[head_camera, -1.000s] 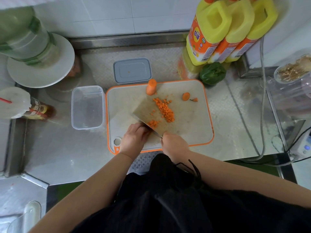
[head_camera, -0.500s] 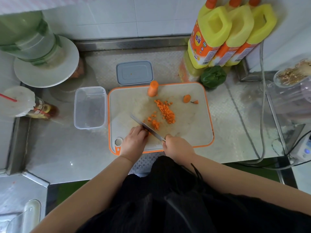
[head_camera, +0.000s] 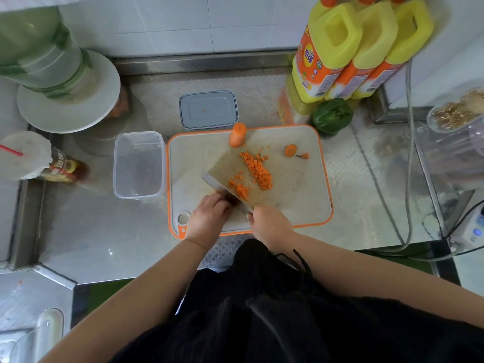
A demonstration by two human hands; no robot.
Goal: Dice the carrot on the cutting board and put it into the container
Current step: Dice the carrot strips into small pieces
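Observation:
A white cutting board [head_camera: 301, 195] with an orange rim lies on the steel counter. A line of diced carrot [head_camera: 258, 170] runs down its middle, with a few more dice [head_camera: 242, 189] beside the knife [head_camera: 217, 183]. My right hand [head_camera: 271, 224] grips the knife handle at the board's near edge, and the blade slants away to the left. My left hand [head_camera: 209, 214] has its fingers curled down against the blade's left side, over carrot strips that are mostly hidden. A carrot stub [head_camera: 237, 134] stands at the board's far edge. The clear container [head_camera: 138, 165] sits left of the board.
A carrot end slice [head_camera: 290, 150] and tip [head_camera: 305, 155] lie at the board's far right. A grey lid [head_camera: 208, 110] lies behind the board. Yellow bottles [head_camera: 340, 48] and a green pepper [head_camera: 332, 115] stand at the back right; a cable [head_camera: 408, 179] hangs on the right.
The blade tipped upright over the carrot and now leans again. A few more dice lie beside it. Both hands stay in place at the board's near edge.

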